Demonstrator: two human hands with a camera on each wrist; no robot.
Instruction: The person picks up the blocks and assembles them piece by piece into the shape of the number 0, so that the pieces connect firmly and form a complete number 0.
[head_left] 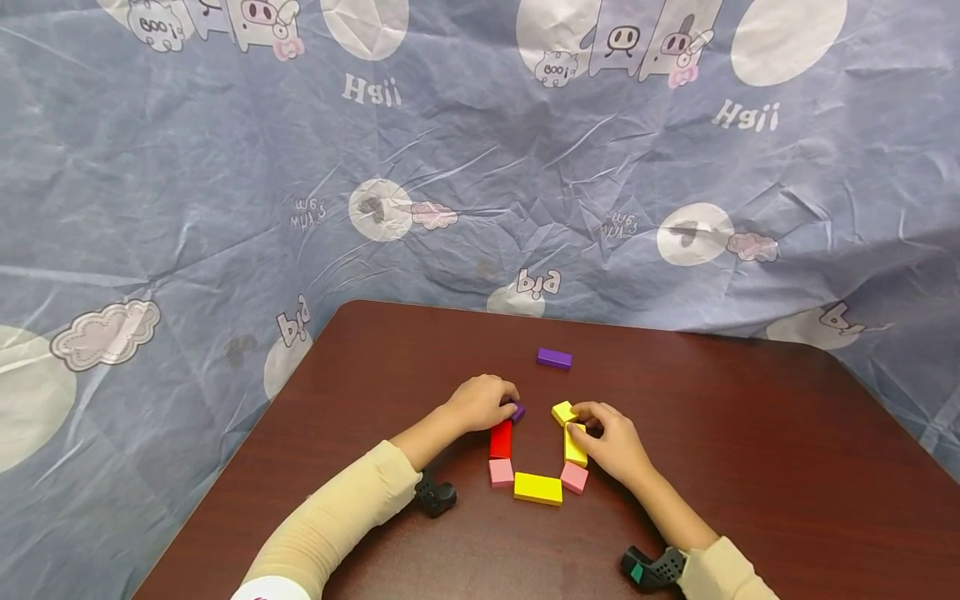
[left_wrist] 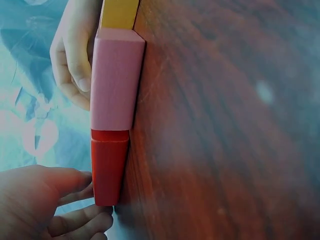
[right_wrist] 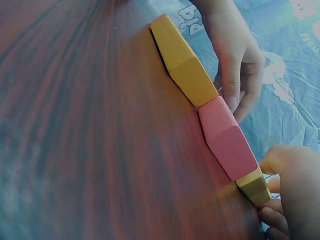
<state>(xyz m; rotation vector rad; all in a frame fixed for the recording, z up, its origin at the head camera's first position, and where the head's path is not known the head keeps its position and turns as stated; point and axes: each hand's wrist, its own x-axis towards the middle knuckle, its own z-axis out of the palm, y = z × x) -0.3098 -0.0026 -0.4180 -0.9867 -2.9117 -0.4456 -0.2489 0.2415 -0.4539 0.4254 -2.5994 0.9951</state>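
Coloured blocks form a U on the brown table. My left hand (head_left: 482,403) pinches a small purple block (head_left: 518,412) at the far end of the left side. Below it are a red block (head_left: 501,440) and a pink block (head_left: 501,473). A yellow block (head_left: 537,489) forms the near side, beside another pink block (head_left: 574,477). On the right side, my right hand (head_left: 611,437) holds a small yellow block (head_left: 564,412) between thumb and fingers, its thumb over the end of a longer yellow block (head_left: 575,448). The fingertips are partly hidden in both wrist views.
A separate purple block (head_left: 554,358) lies farther back on the table (head_left: 420,350). Behind the table hangs a wrinkled blue-grey printed cloth (head_left: 465,150). Black straps with devices are on both wrists.
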